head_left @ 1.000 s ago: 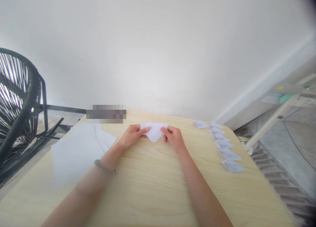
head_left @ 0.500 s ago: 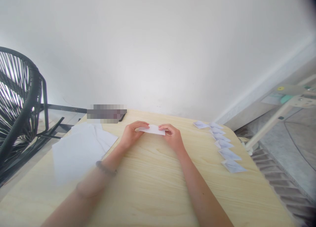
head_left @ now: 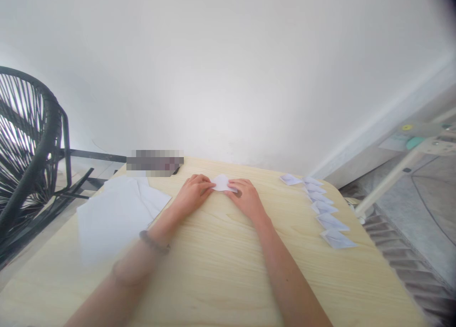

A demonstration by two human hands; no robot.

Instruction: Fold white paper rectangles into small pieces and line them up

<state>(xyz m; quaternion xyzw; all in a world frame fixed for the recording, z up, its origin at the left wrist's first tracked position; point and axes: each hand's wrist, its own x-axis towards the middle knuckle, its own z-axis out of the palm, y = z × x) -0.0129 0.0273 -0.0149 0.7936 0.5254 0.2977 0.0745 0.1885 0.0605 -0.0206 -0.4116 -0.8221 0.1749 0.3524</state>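
A small piece of folded white paper is held between my two hands near the far side of the table, its top edge rising to a low point in the middle. My left hand pinches its left end between thumb and fingers. At the right end, my right hand grips it the same way, thumb below and fingers on top. Whether the paper rests on the tabletop is hard to tell.
Loose white paper sheets lie on the wooden table at left. Several folded paper pieces form a column at right. A pixelated dark object sits at the back left. Beyond the left edge stands a black woven chair.
The paper's shape has gone from a flat strip to one with a raised point in the middle. My left fingers have shifted on its left end, and both hands have drawn slightly closer.
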